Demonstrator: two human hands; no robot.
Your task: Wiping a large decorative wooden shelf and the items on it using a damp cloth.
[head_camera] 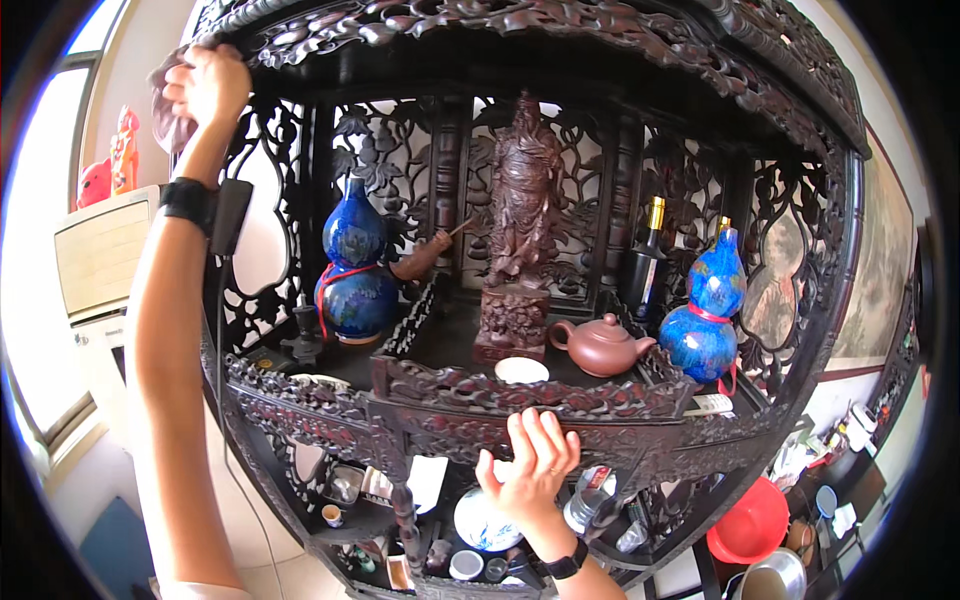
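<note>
High at the left, my left hand (216, 84) holds a greyish cloth (169, 124) against the upper left corner of a dark carved wooden display cabinet (525, 431). My right hand (529, 474) has its fingers apart and nothing in it, at the front of the middle shelf's edge; whether it touches the wood I cannot tell. On that shelf stand a carved wooden statue (523, 195), a brown clay teapot (604, 345), a white bowl (522, 370) and two blue gourd-shaped vases, one left (355, 262) and one right (701, 337).
A dark bottle (646, 270) stands behind the right vase. Below my right hand are a blue-and-white porcelain vessel (480, 521), a glass jar (585, 508) and a small cup (332, 514). A cable (247, 487) hangs at the left. Lower right sits a red basin (750, 521).
</note>
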